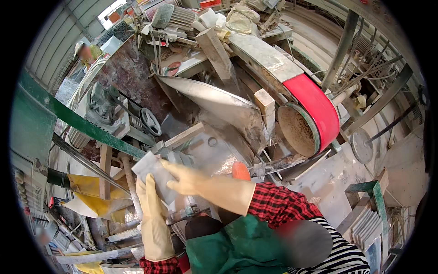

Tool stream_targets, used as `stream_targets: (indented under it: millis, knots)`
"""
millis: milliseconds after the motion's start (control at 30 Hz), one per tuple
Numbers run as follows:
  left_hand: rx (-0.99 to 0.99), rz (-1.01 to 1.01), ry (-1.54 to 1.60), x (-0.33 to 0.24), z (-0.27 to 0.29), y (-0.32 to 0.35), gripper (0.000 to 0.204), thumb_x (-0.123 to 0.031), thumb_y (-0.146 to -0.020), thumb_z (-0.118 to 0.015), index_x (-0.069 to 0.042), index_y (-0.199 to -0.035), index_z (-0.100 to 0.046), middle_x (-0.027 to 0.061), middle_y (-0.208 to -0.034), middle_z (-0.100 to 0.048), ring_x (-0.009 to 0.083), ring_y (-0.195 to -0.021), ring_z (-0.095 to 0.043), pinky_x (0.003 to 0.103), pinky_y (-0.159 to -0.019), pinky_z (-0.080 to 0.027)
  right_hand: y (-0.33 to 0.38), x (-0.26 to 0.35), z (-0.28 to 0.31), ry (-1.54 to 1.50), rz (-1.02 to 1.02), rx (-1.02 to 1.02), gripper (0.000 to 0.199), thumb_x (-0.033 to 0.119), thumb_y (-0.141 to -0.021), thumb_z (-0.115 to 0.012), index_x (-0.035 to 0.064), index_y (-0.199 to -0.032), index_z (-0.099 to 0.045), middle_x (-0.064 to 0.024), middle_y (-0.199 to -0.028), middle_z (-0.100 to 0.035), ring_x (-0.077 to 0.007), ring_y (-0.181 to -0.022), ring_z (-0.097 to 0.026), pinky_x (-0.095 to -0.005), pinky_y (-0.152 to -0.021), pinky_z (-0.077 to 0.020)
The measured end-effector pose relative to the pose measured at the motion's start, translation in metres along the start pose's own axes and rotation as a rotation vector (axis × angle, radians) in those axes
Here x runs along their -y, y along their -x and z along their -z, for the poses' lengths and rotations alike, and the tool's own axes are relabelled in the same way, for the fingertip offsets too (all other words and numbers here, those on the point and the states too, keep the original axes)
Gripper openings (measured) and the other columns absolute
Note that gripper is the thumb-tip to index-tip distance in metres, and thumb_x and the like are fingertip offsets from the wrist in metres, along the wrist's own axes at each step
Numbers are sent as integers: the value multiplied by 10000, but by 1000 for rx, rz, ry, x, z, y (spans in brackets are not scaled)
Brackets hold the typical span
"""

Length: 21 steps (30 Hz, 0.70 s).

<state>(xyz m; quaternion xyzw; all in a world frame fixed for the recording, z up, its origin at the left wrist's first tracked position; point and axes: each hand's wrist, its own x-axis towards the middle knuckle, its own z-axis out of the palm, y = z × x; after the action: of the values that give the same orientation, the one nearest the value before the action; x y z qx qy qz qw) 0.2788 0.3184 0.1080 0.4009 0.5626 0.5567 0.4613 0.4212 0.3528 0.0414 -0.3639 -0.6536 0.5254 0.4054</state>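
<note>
A flat grey rectangular slab (pixel 154 171), like a stone tile, is held tilted in front of me, left of the middle. My left hand (pixel 151 201), in a long cream rubber glove, grips its lower left edge with the fingers up along the face. From the right, my right hand (pixel 185 179), gloved the same way, holds the slab's right edge, with fingers lying on its face. Red-and-black checked sleeves (pixel 283 203) and a green apron (pixel 237 246) show below.
A belt machine with a red belt (pixel 315 109) around a round drum (pixel 299 130) stands ahead to the right. A green bar (pixel 86 121) crosses at the left, near a handwheel (pixel 150 121). Thin slabs (pixel 367 230) are stacked at lower right. Another person (pixel 89 54) is far left.
</note>
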Motion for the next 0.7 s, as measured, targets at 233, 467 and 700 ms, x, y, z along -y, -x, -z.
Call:
stream_targets:
  millis: [233,467,700]
  knots:
    - [-301,-67,-750,-17,148,60,626,-207,-946,-653,-98,-1508,-401,183,-1561,-361,334,-1437,-349,466,-1173,-307,24,-15,171,-406,37,-588,583,50,-853,-745,37,-1402,-550,-84,-1139,-693,-147,-970,-661,-303,-849,-564]
    - [-793,-4,-1762,78,407,252,543,-151,-914,-672,-67,-1421,-495,228,-1431,-466,314,-1272,-508,436,-1049,-450,62,-59,390,37,-328,-1442,611,79,-826,-690,4,-1410,-526,-33,-900,-610,-154,-763,-579,-299,-649,-462]
    - [-797,101,-1648,116,420,284,557,-178,-911,-683,-66,-1422,-493,208,-1426,-480,306,-1264,-508,428,-1052,-440,41,-59,418,767,-954,-896,379,223,-948,-535,9,-1250,-617,-198,-1213,-667,-298,-1063,-633,-376,-870,-498]
